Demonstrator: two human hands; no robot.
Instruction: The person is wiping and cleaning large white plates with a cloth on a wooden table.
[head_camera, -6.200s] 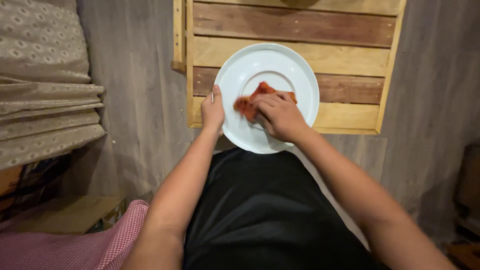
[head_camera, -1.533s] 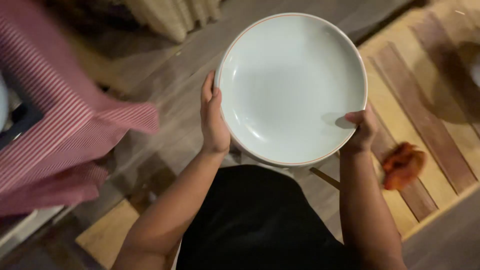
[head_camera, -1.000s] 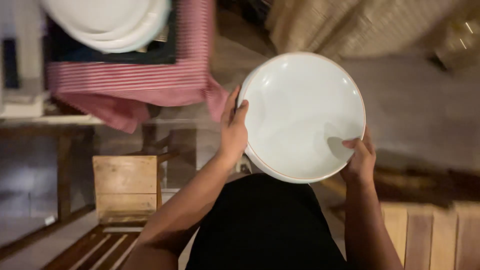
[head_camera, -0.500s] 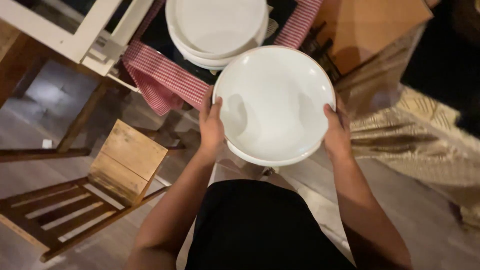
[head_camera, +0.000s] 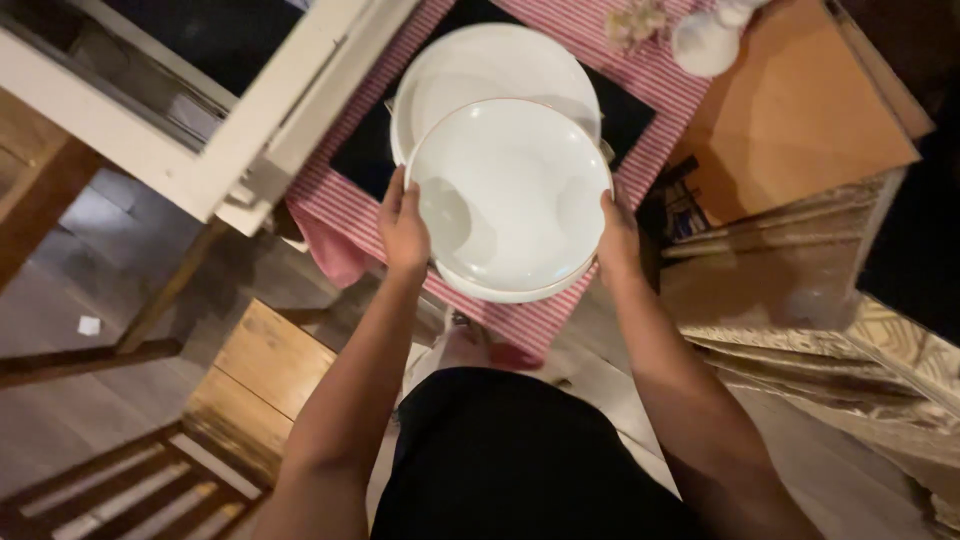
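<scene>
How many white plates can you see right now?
2. One plate is held between the left hand and right hand. Another, the top plate, lies just beyond on the striped cloth; more may be stacked beneath it.

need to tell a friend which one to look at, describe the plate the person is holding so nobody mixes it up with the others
Start at the red-and-white striped cloth covering the table at the top of the view, where a stack of white plates sits on a dark mat. Just below it is the white plate, gripped at its rim by the left hand and right hand. Unlike the stacked plates, it is lifted and overlaps their near edge.
</scene>
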